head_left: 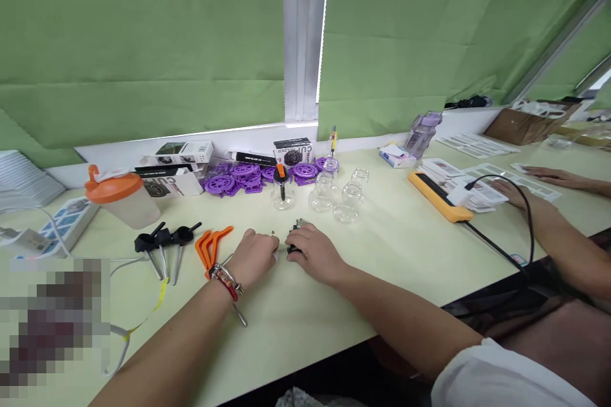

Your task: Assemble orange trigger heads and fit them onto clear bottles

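Observation:
Near the middle of the table, my left hand point(254, 259) is closed, with its fingertips pinched at one end of a small coil spring point(282, 250). Facing it, my right hand point(317, 255) curls over a small black part point(291, 248), mostly hidden beneath the fingers; the spring spans the narrow gap between both hands. A second coil spring point(302, 222) shows just beyond my right fingers. Left of my left wrist lie several orange handles point(210, 247). Several black pieces with metal rods point(165, 240) sit farther left. A metal rod point(240, 315) sticks out below my left wrist.
Clear glass jars point(346, 210) stand beyond my right hand, beside a glass bottle with an orange-and-black top point(282, 194). Purple plastic wheels point(245, 175) are piled behind. An orange-lidded shaker point(124, 197) and an orange power strip point(436, 197) flank them. Another person's hands point(515, 194) are at right.

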Motion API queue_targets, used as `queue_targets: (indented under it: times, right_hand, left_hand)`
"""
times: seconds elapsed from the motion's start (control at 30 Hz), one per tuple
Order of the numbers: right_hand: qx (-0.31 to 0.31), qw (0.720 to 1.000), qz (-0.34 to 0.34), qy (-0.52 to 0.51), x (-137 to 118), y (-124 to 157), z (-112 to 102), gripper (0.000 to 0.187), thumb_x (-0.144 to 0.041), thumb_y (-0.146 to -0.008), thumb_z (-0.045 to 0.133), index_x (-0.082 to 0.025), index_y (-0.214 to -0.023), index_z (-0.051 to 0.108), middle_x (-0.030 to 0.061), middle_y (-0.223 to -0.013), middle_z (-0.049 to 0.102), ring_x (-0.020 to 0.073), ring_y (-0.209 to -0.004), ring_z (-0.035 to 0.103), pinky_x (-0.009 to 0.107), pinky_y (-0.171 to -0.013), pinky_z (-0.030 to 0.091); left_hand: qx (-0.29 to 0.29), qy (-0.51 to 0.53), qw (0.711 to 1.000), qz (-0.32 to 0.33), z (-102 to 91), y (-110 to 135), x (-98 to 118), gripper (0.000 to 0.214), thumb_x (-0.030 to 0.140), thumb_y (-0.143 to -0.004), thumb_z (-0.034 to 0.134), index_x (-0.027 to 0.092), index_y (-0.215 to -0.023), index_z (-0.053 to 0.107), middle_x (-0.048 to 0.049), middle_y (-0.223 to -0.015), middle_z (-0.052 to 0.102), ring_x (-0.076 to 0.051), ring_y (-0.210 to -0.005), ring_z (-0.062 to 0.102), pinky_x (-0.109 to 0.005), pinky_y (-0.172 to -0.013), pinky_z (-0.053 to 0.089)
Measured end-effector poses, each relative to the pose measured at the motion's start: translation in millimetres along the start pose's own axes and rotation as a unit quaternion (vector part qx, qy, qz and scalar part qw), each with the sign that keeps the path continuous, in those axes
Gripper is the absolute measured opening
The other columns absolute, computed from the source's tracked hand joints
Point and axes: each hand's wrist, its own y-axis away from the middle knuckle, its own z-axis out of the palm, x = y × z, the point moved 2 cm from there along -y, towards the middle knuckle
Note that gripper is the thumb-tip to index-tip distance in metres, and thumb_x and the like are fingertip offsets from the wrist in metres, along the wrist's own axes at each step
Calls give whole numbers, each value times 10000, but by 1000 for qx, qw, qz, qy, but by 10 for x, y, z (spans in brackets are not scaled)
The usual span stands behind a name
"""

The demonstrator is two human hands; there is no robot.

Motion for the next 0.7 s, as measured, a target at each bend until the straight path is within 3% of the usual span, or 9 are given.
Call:
queue_targets:
  times: [0.1,0.2,0.37,0.5,0.6,0.7]
  right_hand:
    - [-42,998,9,56,-75,-118,-13,202,-192,-848,593,-187,-1047,623,77,-897,666,238,-943,537,325,-754,390]
    - [-65,995,36,64,-42,-249,-89,157,-142,-837,565,-195,-958,651,64,-802,659,220,-855,562,301,-708,380]
    - [-38,991,112,-67,296,-460,-203,243,-130,-795,581,-193,-997,700,50,-839,694,187,-798,611,283,-721,434]
    - [-24,972,162,-166,570,-543,-145,308,-145,-782,577,-148,-1065,699,60,-880,708,164,-767,623,285,-749,480]
    - [-20,962,175,-209,641,-548,-96,309,-171,-795,562,-152,-1069,704,61,-918,718,165,-805,630,296,-786,492]
    - [-20,952,173,-250,645,-541,-73,320,-169,-798,545,-142,-1074,705,78,-990,717,174,-871,634,310,-841,489]
  left_hand:
    - [-6,25,1000,-18,-32,-72,15,205,53,-694,435,185,-658,588,-40,-656,672,-193,-646,612,-342,-745,384]
    - [-5,43,998,-50,-75,-154,26,199,65,-714,449,186,-694,606,-41,-695,686,-194,-684,624,-325,-739,399]
    - [38,32,995,-89,-109,-226,120,207,129,-810,431,154,-867,628,-108,-859,685,-245,-835,632,-368,-791,410]
    - [29,25,998,-51,-26,-169,330,268,101,-810,433,125,-997,624,-152,-1043,645,-272,-984,602,-391,-861,416]
    - [-13,32,999,-32,101,-107,464,445,86,-805,441,87,-1243,522,-225,-1382,449,-312,-1250,458,-426,-987,367]
    - [-42,47,997,-36,218,-92,526,553,144,-857,425,64,-1400,359,-234,-1530,214,-333,-1405,230,-468,-1085,269]
